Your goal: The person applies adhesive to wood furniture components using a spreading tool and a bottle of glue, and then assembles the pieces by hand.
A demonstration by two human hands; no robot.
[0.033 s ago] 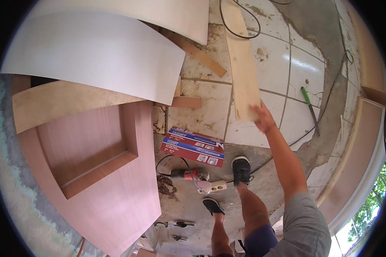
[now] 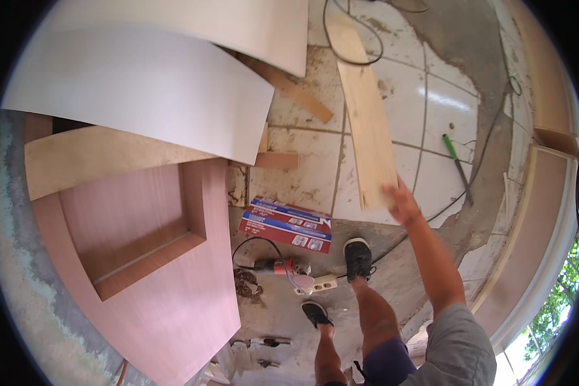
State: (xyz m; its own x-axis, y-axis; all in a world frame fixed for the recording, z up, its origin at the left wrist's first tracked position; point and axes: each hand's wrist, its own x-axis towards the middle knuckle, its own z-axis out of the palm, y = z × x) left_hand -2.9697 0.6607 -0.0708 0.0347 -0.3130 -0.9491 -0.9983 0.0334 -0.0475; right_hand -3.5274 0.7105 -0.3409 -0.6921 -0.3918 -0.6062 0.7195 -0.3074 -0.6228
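My right hand (image 2: pixel 403 202) grips the right edge of a long, pale wooden board (image 2: pixel 371 132) at its near end. The board stretches away from me over the tiles, and a loop of black cable (image 2: pixel 382 46) crosses its far part. My left hand is out of view. Left of the board's near end lies a red and blue cardboard box (image 2: pixel 286 225). Closer to my feet are a red and black angle grinder (image 2: pixel 280 265) and a white power strip (image 2: pixel 320 285).
A pinkish wooden panel with a recessed frame (image 2: pixel 206 283) fills the left, with large white sheets (image 2: pixel 154 83) beyond it. A green-handled tool (image 2: pixel 455 157) lies on the tiles (image 2: pixel 402 106) at right. Wood strips (image 2: pixel 302 100) stick out from under the sheets. Curved panels (image 2: pixel 518 238) line the right side.
My right hand has drawn the board toward me, so its near end is now closer to my feet. The view has shifted slightly.
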